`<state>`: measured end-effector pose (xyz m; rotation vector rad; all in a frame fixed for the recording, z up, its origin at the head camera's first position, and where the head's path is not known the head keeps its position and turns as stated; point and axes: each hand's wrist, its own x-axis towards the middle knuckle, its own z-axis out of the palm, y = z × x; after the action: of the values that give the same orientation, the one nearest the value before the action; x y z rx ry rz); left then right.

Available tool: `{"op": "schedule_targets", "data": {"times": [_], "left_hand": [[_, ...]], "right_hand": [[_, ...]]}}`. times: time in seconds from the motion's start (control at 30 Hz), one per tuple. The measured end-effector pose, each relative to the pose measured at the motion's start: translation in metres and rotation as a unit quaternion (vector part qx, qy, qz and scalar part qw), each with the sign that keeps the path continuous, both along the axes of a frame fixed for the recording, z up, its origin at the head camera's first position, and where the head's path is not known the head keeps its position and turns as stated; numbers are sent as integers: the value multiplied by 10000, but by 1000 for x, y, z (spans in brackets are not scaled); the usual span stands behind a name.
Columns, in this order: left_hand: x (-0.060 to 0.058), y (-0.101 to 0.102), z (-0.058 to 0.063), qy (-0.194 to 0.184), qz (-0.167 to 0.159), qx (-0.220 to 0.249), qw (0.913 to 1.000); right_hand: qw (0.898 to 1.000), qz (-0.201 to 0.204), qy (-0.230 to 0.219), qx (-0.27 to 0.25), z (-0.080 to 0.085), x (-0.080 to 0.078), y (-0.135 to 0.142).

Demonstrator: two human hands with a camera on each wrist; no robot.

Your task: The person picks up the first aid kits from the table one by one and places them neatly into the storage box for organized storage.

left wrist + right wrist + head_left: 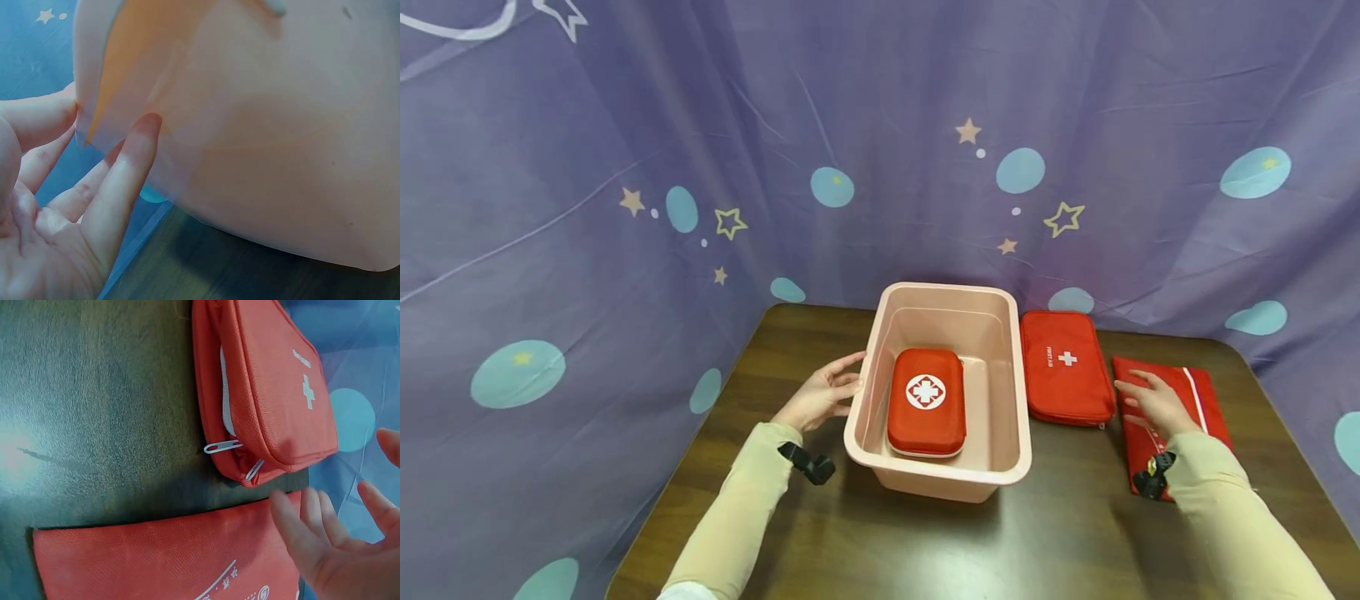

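A pale pink plastic bin (925, 479) stands on the table, holding a red hard-shell first-aid case (925, 425) with a white cross emblem. My left hand (823, 396) is at the bin's left side, its fingertips touching the outer wall (262, 125) just under the rim. Over on the right, my right hand (1157, 404) hovers above a flat red pouch (1206, 392) with a white stripe, fingers spread and holding nothing. Between bin and pouch lies a red zippered first-aid bag (1060, 387); its zipper pulls (222, 447) show in the right wrist view.
The dark wooden table (925, 558) carries everything. A purple curtain (880, 125) with stars and blue ovals hangs behind it and along the sides. The red zippered bag lies close against the bin's right side.
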<state>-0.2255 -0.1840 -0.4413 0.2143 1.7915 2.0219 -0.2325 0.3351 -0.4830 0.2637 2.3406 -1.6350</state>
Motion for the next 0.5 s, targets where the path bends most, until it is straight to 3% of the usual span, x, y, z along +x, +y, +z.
{"op": "schedule_targets", "data": {"times": [0.23,0.37,0.5], "left_hand": [[-2,0,0,17,86,-78,9999],[-2,1,1,-24,75,-35,10000],[-1,1,-1,-44,0,19,10000]], "right_hand": [[9895,-16,284,1418,-5,-16,-9],[9840,70,324,1748,-12,-22,-11],[9804,100,61,1965,-20,-24,-11]]}}
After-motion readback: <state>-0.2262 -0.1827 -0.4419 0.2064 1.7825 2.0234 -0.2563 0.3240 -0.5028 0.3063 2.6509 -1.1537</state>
